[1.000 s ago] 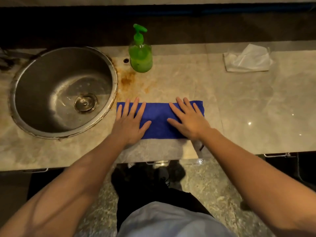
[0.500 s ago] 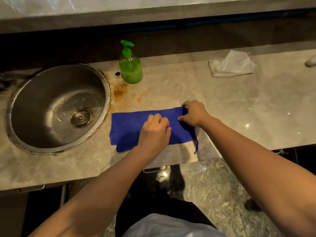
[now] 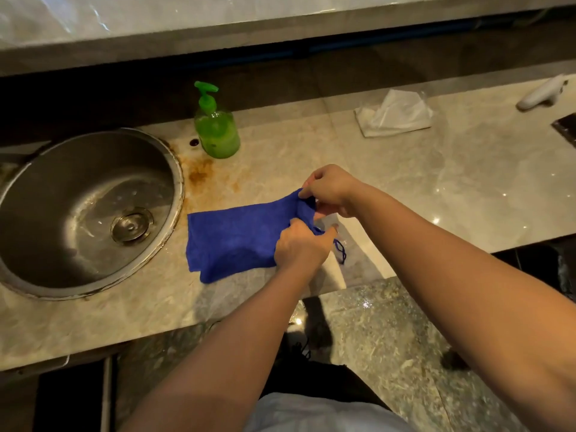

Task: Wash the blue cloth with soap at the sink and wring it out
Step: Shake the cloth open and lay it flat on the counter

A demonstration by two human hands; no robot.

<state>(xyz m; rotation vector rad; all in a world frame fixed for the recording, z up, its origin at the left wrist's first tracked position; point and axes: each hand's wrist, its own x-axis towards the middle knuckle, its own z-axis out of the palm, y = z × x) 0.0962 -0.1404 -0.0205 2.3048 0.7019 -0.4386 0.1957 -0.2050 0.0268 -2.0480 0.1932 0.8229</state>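
two hands, left hand [image 3: 300, 244] and right hand [image 3: 330, 190], grip the cloth [image 3: 237, 235] mid-frame with curled fingers [image 3: 308, 184]; sink [image 3: 178, 182] left, soap [image 3: 217, 132] above, tissue [image 3: 394, 115] upper right on the desk [image 3: 452, 188].

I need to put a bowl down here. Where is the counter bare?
Bare: the patch of counter between the white tissue and the front edge; also the strip before the sink. Crowded: around the blue cloth, gripped by the left hand and right hand, with the green soap bottle behind.

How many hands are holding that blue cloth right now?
2. The left hand grips the blue cloth at its near right edge; the right hand pinches its far right corner. No other hand shows.
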